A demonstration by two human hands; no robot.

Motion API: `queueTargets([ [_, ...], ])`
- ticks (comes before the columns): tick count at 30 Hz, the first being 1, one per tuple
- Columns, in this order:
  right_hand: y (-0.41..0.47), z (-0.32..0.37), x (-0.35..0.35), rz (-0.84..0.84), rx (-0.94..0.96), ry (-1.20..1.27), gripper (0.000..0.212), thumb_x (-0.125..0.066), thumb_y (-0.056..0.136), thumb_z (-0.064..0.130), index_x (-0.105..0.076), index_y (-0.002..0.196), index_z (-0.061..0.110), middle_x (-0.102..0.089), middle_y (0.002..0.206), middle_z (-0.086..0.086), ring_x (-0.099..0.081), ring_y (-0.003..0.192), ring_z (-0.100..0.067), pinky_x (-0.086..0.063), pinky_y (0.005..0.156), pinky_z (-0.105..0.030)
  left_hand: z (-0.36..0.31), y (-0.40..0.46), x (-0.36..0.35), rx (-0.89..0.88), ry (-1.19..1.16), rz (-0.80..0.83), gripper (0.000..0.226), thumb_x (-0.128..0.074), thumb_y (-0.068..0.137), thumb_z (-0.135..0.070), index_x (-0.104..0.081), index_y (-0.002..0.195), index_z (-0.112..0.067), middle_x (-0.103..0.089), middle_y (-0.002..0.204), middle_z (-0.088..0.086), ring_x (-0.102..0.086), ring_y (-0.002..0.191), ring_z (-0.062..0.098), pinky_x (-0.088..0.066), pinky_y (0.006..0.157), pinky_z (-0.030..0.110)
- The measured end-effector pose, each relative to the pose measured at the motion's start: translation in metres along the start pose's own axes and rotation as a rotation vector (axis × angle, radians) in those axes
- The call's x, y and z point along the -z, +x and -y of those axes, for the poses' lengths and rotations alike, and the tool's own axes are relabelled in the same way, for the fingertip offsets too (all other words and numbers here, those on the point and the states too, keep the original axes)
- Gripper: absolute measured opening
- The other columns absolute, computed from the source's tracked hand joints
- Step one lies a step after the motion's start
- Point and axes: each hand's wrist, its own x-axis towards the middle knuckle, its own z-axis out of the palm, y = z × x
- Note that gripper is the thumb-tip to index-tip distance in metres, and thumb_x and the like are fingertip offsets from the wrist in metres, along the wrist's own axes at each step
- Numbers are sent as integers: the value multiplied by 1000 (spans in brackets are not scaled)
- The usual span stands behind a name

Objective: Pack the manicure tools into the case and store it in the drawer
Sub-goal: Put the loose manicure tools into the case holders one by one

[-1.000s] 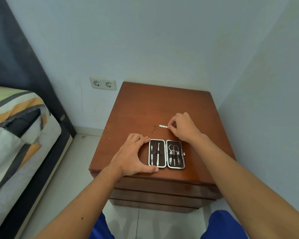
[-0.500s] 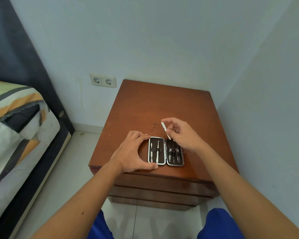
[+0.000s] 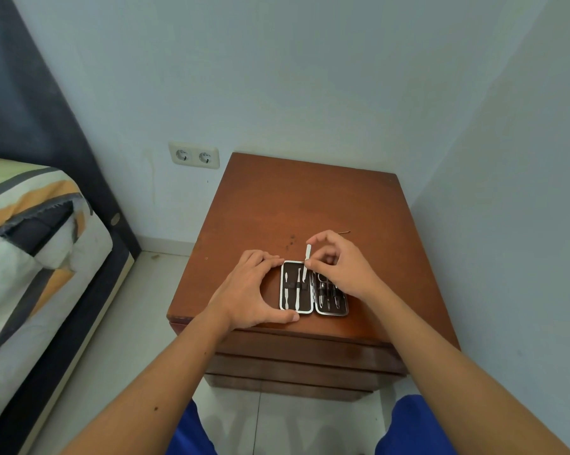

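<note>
Here, the largest thing in view was the bed (image 3: 30,231) at the left, its striped cover in orange, grey and pale green set against a dark headboard (image 3: 40,119). Beside it, in the corner of the pale walls, stood the brown wooden table (image 3: 309,205), with drawer fronts (image 3: 303,362) stacked under its top. A double wall socket (image 3: 194,155) sat on the wall just left of the table's far corner.

Near the front edge of the table lay the manicure case (image 3: 313,287), open flat in two halves with a light metal rim. Two slim tools were strapped in the left half, and scissors with other small tools sat in the right half, partly hidden by the right hand.

The left hand (image 3: 254,290) rested on the table touching the case's left side, fingers spread open around it, fingertips at its top left corner and thumb at its bottom edge, bracing it rather than gripping it.

The right hand (image 3: 342,267) hovered over the right half, its thumb and fingers closed in a pinch on a thin white tool (image 3: 307,261). That tool stood tilted nearly upright, its lower end over the left half of the case near the hinge, its upper end past the case's far edge.

A thin pin-like object (image 3: 342,232) lay on the table beyond the right hand.
</note>
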Motion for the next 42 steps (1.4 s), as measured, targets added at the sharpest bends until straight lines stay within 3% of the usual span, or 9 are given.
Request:
queueTargets([
  [7,-2,3,1,12,68,-308,34,-82,88,32,-70,120,30,-62,101,12,-54,83,-1,-42,81,-21,-1,-1,0,4,1,-5,115,-89,61,-74,-48,156,-24,-42,138,-20,-29,135,-4,-28,111,20],
  [9,-3,6,3,70,78,-391,44,-79,89,40,-68,129,29,-57,107,13,-54,92,3,-42,87,-22,-1,-1,0,1,3,-4,116,-89,61,-74,-48,156,-23,-42,139,-19,-29,136,-3,-28,111,20],
  [14,-15,10,8,202,77,-526,76,-77,85,57,-53,151,28,-45,127,9,-42,127,-8,-38,109,-27,1,-1,-1,1,4,-2,117,-87,59,-77,-48,155,-23,-44,140,-18,-31,137,-1,-29,111,21],
  [19,-18,12,10,217,58,-510,77,-80,79,63,-57,145,32,-44,129,15,-42,125,-5,-38,105,-26,0,-1,-1,-3,10,1,117,-87,58,-77,-48,155,-23,-45,138,-17,-31,137,0,-30,111,22],
  [24,-22,12,11,207,58,-490,63,-82,76,63,-67,130,35,-45,125,17,-45,121,-6,-43,105,-30,-1,-1,-1,0,16,-1,116,-88,60,-75,-48,155,-22,-44,141,-17,-31,136,-1,-28,110,21],
  [37,-32,7,8,219,77,-435,55,-87,71,62,-72,116,36,-41,133,15,-38,131,-11,-36,111,-32,0,-1,-2,-3,20,-1,118,-86,59,-79,-48,155,-22,-44,138,-18,-30,136,-2,-29,110,21],
  [39,-32,5,8,209,90,-400,52,-87,69,63,-71,112,39,-42,130,16,-41,130,-9,-37,108,-29,1,0,-2,-2,21,-3,118,-86,59,-79,-48,155,-22,-45,138,-18,-30,136,-2,-29,110,21],
  [42,-25,5,14,133,57,-297,43,-87,73,60,-73,107,39,-50,122,19,-50,116,2,-40,92,-18,0,-1,-1,-3,18,6,119,-85,59,-79,-47,156,-23,-44,140,-17,-30,136,-2,-30,110,22],
])
